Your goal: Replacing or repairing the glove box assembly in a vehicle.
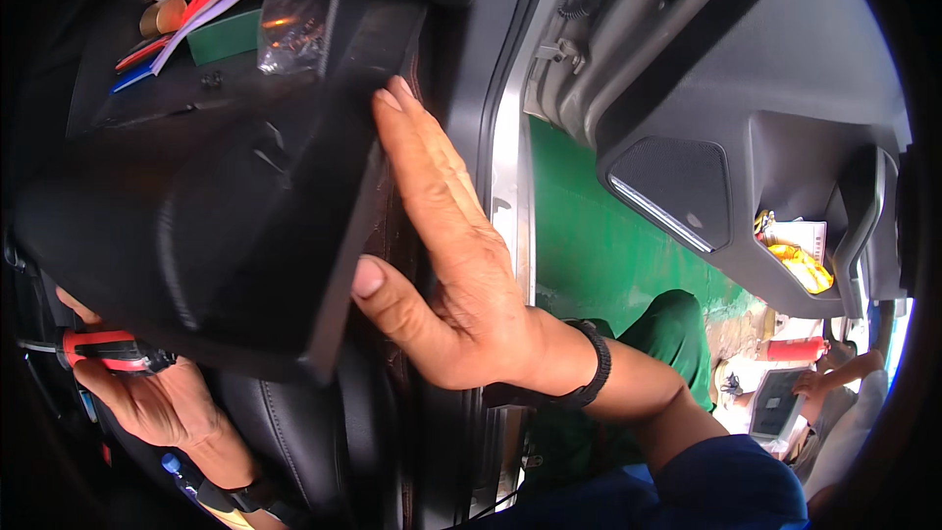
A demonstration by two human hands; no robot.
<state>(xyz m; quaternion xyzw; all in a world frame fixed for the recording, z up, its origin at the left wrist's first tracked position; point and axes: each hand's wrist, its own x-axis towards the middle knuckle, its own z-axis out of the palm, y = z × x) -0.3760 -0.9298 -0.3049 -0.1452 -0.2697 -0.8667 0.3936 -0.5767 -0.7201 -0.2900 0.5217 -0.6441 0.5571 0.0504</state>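
A large black plastic trim panel (265, 236) fills the left middle of the head view, tilted above a black leather seat. My right hand (461, 245) rests against the panel's right edge, fingers stretched out and thumb apart, its wrist in a black band. At the lower left, my left hand (162, 397) is closed round the red-and-black handle of a screwdriver (113, 350). A thin metal shaft points left from that handle. Part of the left hand's fingers is hidden behind the panel's lower edge.
Beyond the panel lie booklets (221, 5), a green box (226, 37) and a clear bag of small parts (292, 39). An open car door (765, 49) stands at right over a green floor (599, 245). Lower right, another person's hand (811, 388) holds a tablet (778, 402).
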